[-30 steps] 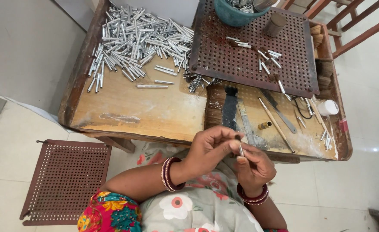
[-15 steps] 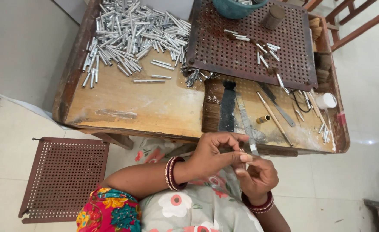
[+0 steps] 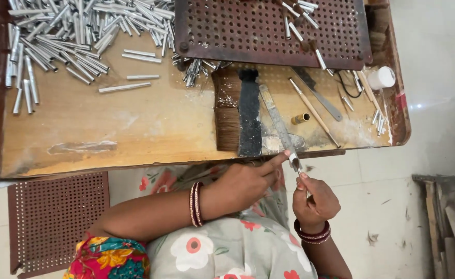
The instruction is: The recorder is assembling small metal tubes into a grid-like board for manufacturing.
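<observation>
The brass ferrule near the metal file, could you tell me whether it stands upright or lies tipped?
Tipped: the brass ferrule lies on its side on the table.

red bangles, floral clothing

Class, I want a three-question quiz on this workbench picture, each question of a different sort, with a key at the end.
1. True or false: the right hand grips a small metal piece upright near the bench edge.
2. Multiple choice: the left hand points its forefinger at A) the white pot, B) the tip of the flat metal file, C) the brush.
3. Fill in: the loose silver tubes lie heaped at the bench's far ____ corner, by the picture.

Key: 1 true; 2 B; 3 left.
</observation>
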